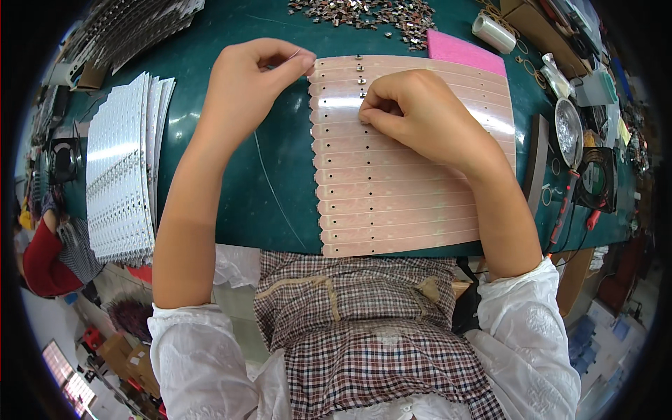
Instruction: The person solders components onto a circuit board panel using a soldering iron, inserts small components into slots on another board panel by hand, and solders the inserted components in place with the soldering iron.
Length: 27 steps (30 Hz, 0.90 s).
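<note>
My left hand (255,80) is raised at the upper left corner of a beige-pink panel (413,203) of joined strips. Its thumb and forefinger pinch a thin silvery wire (260,155), which trails down over the table in a loose curve. Over the upper middle of the panel, my right hand (416,105) has its fingertips pressed together beside a column of small dark holes. Whatever those fingertips hold is hidden. Just above them, several small metal clips (362,82) sit in a line on the top strips.
A heap of small metal pieces (378,15) lies at the far edge, beside a pink foam sheet (465,52). White perforated panels (122,168) are stacked on the left. On the right are a clear film roll (493,33), a soldering iron (562,210) and a black fan (597,178).
</note>
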Tool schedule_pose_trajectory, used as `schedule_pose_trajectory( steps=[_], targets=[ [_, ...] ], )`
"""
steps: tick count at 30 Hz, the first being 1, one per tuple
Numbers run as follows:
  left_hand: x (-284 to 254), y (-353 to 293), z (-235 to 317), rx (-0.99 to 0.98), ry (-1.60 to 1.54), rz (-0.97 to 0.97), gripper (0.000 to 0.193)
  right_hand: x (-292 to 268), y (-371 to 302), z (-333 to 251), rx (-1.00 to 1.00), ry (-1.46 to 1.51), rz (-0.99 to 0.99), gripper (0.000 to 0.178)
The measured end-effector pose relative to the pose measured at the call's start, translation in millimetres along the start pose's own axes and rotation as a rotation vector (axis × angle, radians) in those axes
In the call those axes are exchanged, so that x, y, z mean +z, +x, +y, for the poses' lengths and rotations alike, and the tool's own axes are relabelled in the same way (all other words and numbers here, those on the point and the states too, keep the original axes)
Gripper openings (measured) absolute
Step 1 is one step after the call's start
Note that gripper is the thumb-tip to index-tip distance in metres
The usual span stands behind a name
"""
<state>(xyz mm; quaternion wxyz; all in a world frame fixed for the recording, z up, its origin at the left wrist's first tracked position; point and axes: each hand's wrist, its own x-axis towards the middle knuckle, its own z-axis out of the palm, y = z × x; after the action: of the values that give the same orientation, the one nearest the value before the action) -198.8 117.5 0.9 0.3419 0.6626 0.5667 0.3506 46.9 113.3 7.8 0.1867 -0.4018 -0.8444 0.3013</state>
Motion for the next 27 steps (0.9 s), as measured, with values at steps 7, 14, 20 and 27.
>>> schedule_pose_trajectory(
  steps=[7,14,20,27],
  targets=[
    [-8.6,-31.1,1.2,-0.053,-0.022,0.030,0.023,-1.6,2.3,-3.0,-0.067,-0.131,-0.028,0.016],
    [-4.9,-44.8,2.0,-0.015,-0.023,-0.015,0.017,-2.7,3.8,-7.0,-0.073,-0.241,-0.105,0.019],
    [-1.6,-48.6,6.9,0.022,-0.012,-0.029,0.018,3.2,-3.6,0.6,-0.082,-0.189,-0.010,0.022],
    [2.5,-51.7,11.1,0.022,-0.012,-0.050,0.017,5.0,-6.8,0.4,-0.094,-0.185,0.018,0.023]
  ],
)
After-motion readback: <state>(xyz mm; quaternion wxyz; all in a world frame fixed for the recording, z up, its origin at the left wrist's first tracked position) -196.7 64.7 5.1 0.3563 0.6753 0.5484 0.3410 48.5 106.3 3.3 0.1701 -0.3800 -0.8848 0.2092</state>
